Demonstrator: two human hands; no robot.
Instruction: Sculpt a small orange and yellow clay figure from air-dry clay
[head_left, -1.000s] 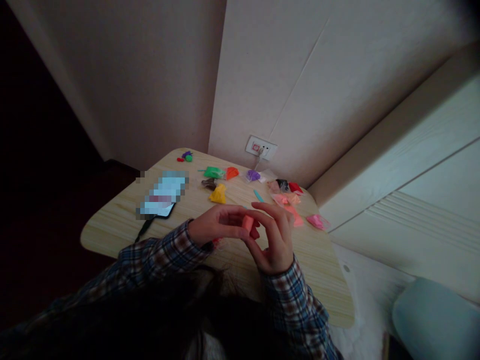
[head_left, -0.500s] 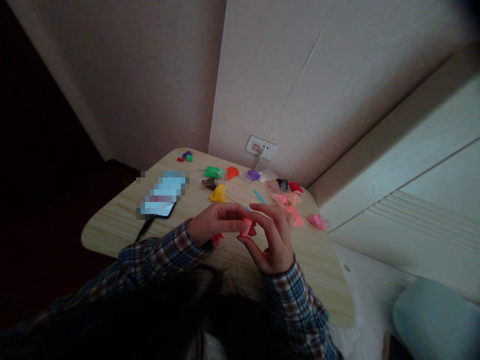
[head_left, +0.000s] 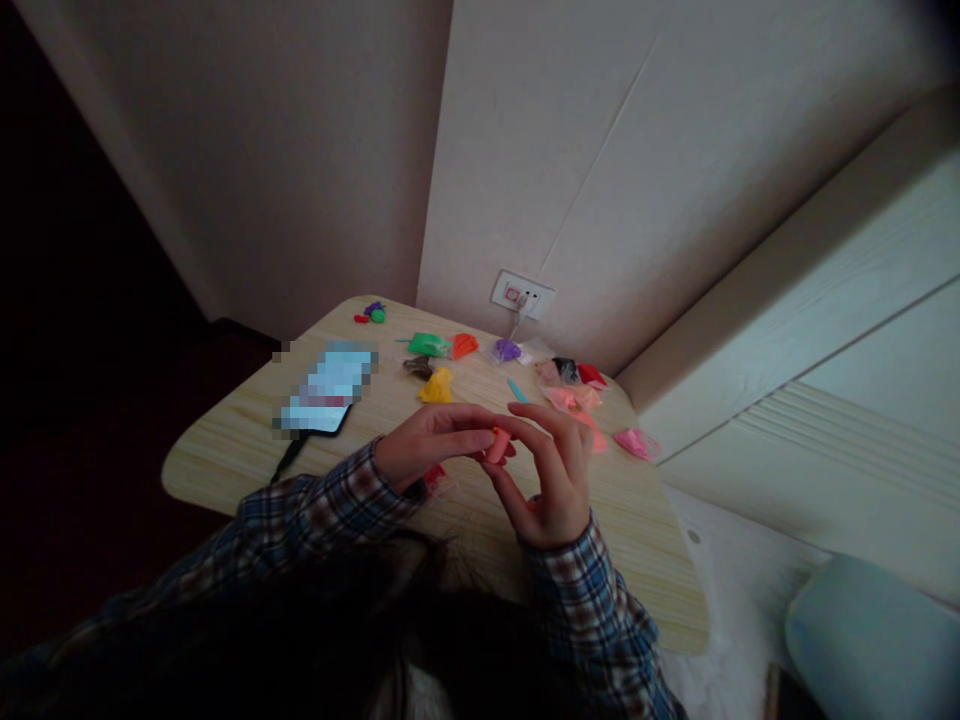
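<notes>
A small coral-pink lump of modelling clay (head_left: 498, 447), roughly a short cylinder, is held above the table between both hands. My left hand (head_left: 429, 440) presses it with thumb and fingers from the left. From the right, my right hand (head_left: 551, 470) curls its thumb and fingers around the same lump; some fingertips are hidden behind it. Below my left wrist lies a red piece in clear wrap (head_left: 435, 478). Just beyond the hands are a yellow clay packet (head_left: 436, 386), a teal modelling tool (head_left: 517, 390) and a coral clay packet (head_left: 590, 433).
The wooden table (head_left: 225, 450) carries a phone (head_left: 330, 390) with a cable at left. Packets of green (head_left: 428, 345), orange (head_left: 464, 346) and purple clay (head_left: 507, 350) lie near the wall socket (head_left: 523, 295). A pink packet (head_left: 634, 443) sits by the right edge. Small shaped pieces (head_left: 376, 316) rest far left.
The coral clay has been turned and shifted a little between my fingers. Both hands stay in nearly the same place, and the things on the table have not moved.
</notes>
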